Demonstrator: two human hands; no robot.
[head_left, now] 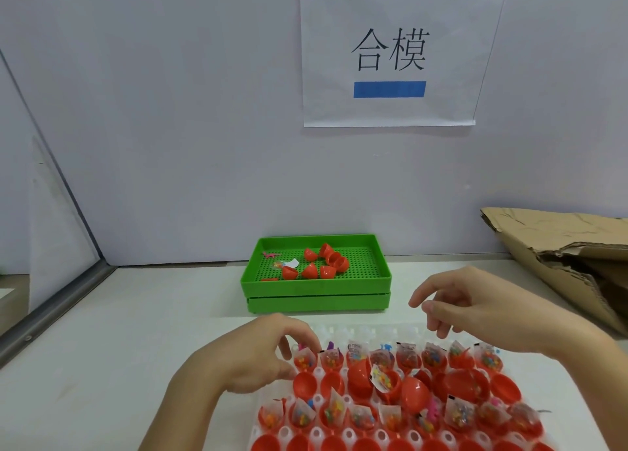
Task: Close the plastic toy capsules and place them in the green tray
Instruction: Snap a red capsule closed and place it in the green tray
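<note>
**Head view: both hands free over the capsule rack, next pair to be picked**

Head camera, nearest first: a clear rack [346,399] on the bench [119,331] holds rows of red capsule halves [470,386], some loaded with small toy packets [334,411], others lying bare. 1 capsule [414,391] near the middle of the rack looks already closed, though I cannot be sure.

Left hand [251,358] hovers at the rack's far left corner, fingers loosely curled and grasping nothing. Right hand [475,314] hangs above the far row, fingers relaxed and pointing down, also holding nothing.

My reading is that the step in hand is choosing the next filled half and a bare half to cap it. To do it well:

- Take a filled half by its rim with 1 hand, keeping it upright so the packet stays in.
- Tuck any packet corner that sticks up below the rim before capping, or it may block the seam.
- Line the rims up squarely, then press evenly until the halves seat.

Farther back, well apart from the rack, sits the green tray [382,263], stacked on a second green tray [319,302]. It holds about 8 red pieces [328,262] and some loose bits. A torn cardboard box [560,253] lies to the right.
</note>
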